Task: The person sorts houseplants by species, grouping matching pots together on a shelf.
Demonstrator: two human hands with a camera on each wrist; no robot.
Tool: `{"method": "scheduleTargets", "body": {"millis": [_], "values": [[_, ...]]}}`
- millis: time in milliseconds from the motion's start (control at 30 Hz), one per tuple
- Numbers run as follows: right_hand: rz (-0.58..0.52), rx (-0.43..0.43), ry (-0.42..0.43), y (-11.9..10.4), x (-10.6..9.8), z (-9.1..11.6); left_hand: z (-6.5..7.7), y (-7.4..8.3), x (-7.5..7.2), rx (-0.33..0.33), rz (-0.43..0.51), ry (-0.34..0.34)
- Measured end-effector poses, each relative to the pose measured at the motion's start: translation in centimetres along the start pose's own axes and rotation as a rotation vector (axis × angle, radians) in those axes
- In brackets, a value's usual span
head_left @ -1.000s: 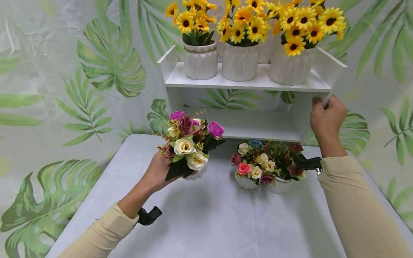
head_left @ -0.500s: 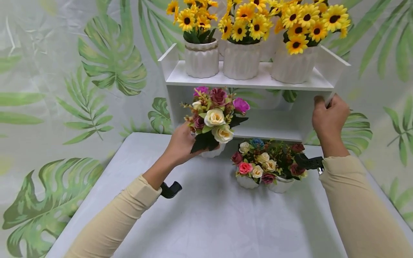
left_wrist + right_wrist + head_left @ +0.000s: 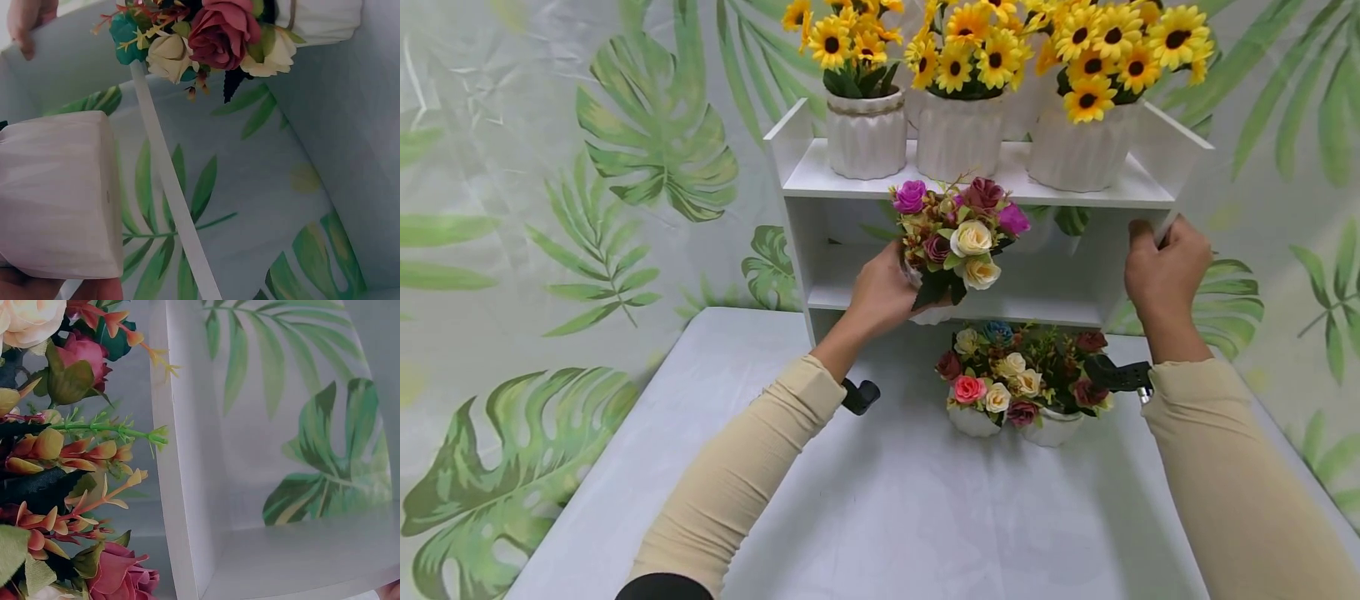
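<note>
My left hand [image 3: 883, 292] holds a white pot of artificial roses [image 3: 972, 237] in purple, mauve and cream, in front of the middle opening of a white two-tier shelf [image 3: 842, 279]. In the left wrist view the white pot [image 3: 59, 194] appears close up, with fingertips [image 3: 103, 289] against it. The pot seems to be apart from the lower board, though the depth is hard to judge. My right hand [image 3: 1167, 271] grips the front edge of the shelf's right side panel. That hand's palm side is hidden.
Two small white pots of mixed roses [image 3: 996, 396] stand on the white table [image 3: 887, 500], before the shelf's lower right. Three white pots of yellow sunflowers [image 3: 958, 137] occupy the top board. A leaf-patterned cloth [image 3: 658, 133] hangs behind.
My left hand has carried the potted roses rightward, up and forward from over the table to the shelf opening. The right hand keeps its grip on the side panel.
</note>
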State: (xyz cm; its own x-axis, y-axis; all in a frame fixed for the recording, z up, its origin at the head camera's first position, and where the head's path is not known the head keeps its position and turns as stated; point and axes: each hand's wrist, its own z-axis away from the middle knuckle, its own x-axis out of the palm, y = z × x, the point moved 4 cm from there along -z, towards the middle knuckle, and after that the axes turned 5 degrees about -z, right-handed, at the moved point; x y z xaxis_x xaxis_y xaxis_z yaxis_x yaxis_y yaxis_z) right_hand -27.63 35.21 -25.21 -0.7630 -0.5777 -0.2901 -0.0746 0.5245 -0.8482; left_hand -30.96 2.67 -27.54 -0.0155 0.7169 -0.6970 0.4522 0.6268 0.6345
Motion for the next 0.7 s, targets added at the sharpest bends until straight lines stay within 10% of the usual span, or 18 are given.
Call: {"method": "scheduleTargets", "body": {"millis": [700], "values": [[-0.018,0.009,0.009,-0.1,0.1,-0.1,-4.1,1.8,5.4,-0.046,0.107,0.001]]}}
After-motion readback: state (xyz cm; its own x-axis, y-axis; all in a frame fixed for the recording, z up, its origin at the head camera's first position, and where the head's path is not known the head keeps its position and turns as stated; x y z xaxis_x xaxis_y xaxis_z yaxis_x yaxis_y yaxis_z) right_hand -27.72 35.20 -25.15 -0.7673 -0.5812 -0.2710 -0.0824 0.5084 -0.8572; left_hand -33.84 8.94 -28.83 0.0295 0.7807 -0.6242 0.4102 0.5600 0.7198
